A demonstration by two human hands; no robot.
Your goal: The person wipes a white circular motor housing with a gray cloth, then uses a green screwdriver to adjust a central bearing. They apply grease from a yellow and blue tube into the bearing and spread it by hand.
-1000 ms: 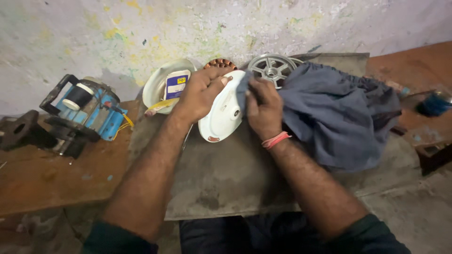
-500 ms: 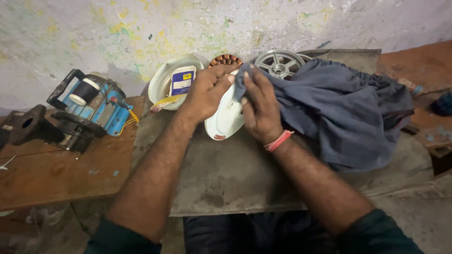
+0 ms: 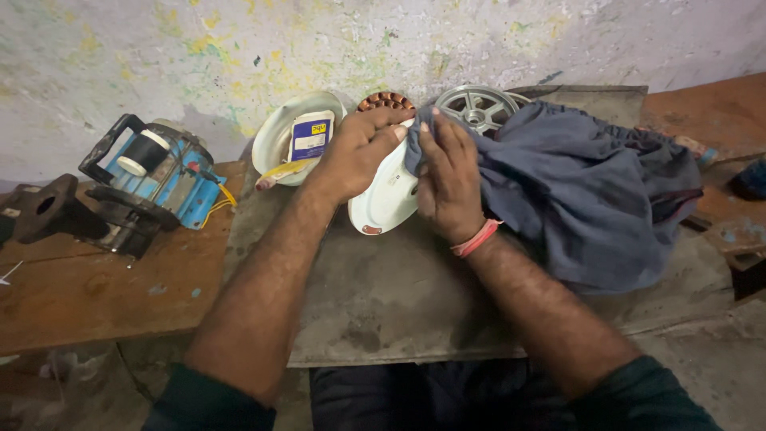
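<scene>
A white round cover (image 3: 384,201) stands tilted on the grey slab (image 3: 399,295), and my left hand (image 3: 359,152) grips its upper rim. My right hand (image 3: 447,175) presses a corner of a blue-grey cloth (image 3: 582,191) against the cover's right side. The rest of the cloth lies bunched to the right on the slab. A pink band circles my right wrist.
Behind the hands lean another white cover with a blue and yellow label (image 3: 299,136), a copper-wound stator (image 3: 384,102) and a grey spoked metal housing (image 3: 477,104). A blue motor unit (image 3: 155,179) and a dark iron part (image 3: 44,209) sit on the wooden bench (image 3: 96,295) at left.
My right hand has slid the cloth slightly up along the cover's edge. My left hand keeps its hold on the cover, and the view has shifted a little.
</scene>
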